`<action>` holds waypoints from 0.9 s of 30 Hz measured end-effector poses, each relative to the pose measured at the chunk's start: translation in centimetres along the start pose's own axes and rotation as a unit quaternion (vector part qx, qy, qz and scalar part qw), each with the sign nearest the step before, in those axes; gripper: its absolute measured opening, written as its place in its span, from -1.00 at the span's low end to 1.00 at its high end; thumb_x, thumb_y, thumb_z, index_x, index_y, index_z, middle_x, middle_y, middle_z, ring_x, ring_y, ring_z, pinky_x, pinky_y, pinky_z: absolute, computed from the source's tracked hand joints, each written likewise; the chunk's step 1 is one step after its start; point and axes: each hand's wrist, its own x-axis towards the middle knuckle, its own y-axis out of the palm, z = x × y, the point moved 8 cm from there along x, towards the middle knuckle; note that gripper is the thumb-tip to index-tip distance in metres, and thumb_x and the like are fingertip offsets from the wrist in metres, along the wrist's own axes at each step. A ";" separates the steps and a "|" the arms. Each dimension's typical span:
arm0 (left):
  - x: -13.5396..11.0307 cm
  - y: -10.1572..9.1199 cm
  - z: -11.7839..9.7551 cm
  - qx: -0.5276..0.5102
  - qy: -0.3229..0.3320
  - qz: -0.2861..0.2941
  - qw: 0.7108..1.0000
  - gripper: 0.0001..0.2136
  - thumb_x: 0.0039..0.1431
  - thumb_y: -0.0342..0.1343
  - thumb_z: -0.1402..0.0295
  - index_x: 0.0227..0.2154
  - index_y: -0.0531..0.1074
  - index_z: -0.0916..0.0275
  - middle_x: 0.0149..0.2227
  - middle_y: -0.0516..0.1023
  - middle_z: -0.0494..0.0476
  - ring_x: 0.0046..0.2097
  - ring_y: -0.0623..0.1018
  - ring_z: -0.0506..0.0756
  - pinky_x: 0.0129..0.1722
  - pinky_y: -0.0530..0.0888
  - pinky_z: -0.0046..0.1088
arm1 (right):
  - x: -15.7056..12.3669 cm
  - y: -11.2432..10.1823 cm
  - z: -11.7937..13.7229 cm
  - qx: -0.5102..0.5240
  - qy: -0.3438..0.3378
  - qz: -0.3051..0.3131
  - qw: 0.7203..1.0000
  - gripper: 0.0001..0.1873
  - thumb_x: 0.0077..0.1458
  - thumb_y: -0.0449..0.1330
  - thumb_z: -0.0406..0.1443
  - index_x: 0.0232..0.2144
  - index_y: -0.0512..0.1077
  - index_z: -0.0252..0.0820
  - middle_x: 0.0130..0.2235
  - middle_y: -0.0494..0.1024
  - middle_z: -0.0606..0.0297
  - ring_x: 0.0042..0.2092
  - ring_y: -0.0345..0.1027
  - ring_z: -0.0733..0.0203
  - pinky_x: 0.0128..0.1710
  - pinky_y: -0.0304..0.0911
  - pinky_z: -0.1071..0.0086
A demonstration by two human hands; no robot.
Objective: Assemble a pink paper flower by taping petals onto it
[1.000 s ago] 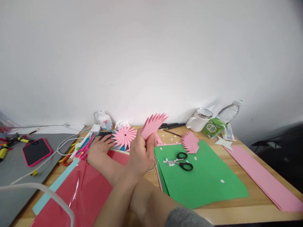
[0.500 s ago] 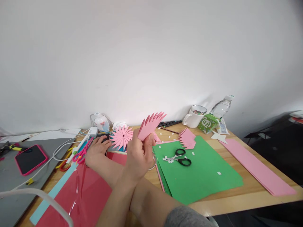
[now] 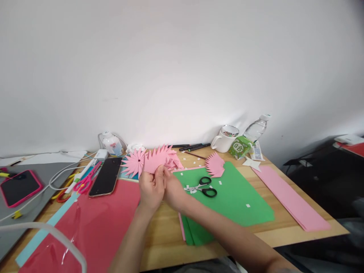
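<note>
My left hand (image 3: 150,189) is closed on the lower edge of a pink paper fan (image 3: 155,159) with a jagged, pointed top. My right hand (image 3: 173,189) meets it there, its fingertips pinched against the same fan's bottom edge. Just behind the fan lies a round pink paper rosette (image 3: 133,163) with a dark hole in its centre. More folded pink paper (image 3: 174,161) shows partly behind the fan. To the right, another pink fan (image 3: 215,165) rests on a stack of green paper (image 3: 233,204), along with black-handled scissors (image 3: 203,186).
A phone (image 3: 106,177) and pink scissors (image 3: 88,180) lie left, by red sheets (image 3: 108,220). Behind stand a white bottle (image 3: 112,145), a mug (image 3: 226,139), a green box (image 3: 240,148) and a water bottle (image 3: 256,129). Pink strips (image 3: 290,197) lie right. A white cable (image 3: 61,240) crosses the lower left.
My right hand has come back from the far left, uncrossing my arms, and now touches the pink fan. My left hand has lowered the fan slightly leftward. The phone is now uncovered.
</note>
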 end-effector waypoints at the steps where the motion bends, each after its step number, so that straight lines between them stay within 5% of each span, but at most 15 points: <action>1: 0.1 0.5 0.6 -0.015 -0.014 0.013 1.000 -0.69 0.20 -0.05 0.23 -0.61 0.33 0.23 -0.75 0.28 -0.06 -0.69 0.27 -0.07 -0.63 0.28 -0.55 | -0.7 -1.3 -1.1 -0.007 -0.001 -0.007 1.000 -0.75 0.20 0.09 -0.26 -0.09 0.37 -0.23 -0.06 0.42 0.16 -0.09 0.36 0.14 -0.11 0.33 0.17; 6: 0.9 2.3 3.7 -0.089 -0.096 0.027 0.991 -0.69 0.14 0.02 0.15 -0.59 0.29 0.25 -0.76 0.31 -0.07 -0.72 0.26 -0.10 -0.71 0.19 -0.62 | -3.7 -6.3 -7.1 0.005 0.043 -0.024 0.999 -0.86 0.05 0.11 -0.46 -0.46 0.45 -0.22 -0.29 0.39 0.21 -0.37 0.33 0.27 -0.36 0.32 0.38; 11: 0.8 4.2 6.1 -0.136 -0.144 0.055 0.979 -0.68 0.11 0.04 0.10 -0.56 0.27 0.25 -0.75 0.36 -0.04 -0.73 0.34 -0.07 -0.73 0.22 -0.61 | -5.0 -5.1 -9.2 -0.006 0.080 0.023 0.996 -0.89 -0.02 0.18 -0.43 -0.54 0.47 -0.22 -0.25 0.37 0.18 -0.36 0.35 0.24 -0.33 0.33 0.33; 16: 0.3 4.3 7.8 -0.144 -0.166 0.035 0.975 -0.67 0.06 0.06 0.06 -0.56 0.25 0.24 -0.75 0.36 -0.06 -0.73 0.36 -0.06 -0.74 0.23 -0.61 | -5.0 -4.3 -9.3 -0.015 0.112 -0.007 0.994 -0.92 -0.05 0.22 -0.42 -0.54 0.47 -0.21 -0.25 0.38 0.17 -0.26 0.38 0.14 -0.25 0.32 0.28; 27: -0.3 3.4 8.5 -0.109 -0.164 -0.002 0.980 -0.71 0.13 0.03 0.13 -0.56 0.24 0.22 -0.74 0.35 -0.08 -0.71 0.37 -0.05 -0.69 0.28 -0.58 | -5.2 -4.3 -8.9 -0.014 0.121 -0.050 0.991 -0.92 -0.06 0.22 -0.40 -0.54 0.42 -0.17 -0.26 0.41 0.16 -0.25 0.39 0.08 -0.24 0.33 0.22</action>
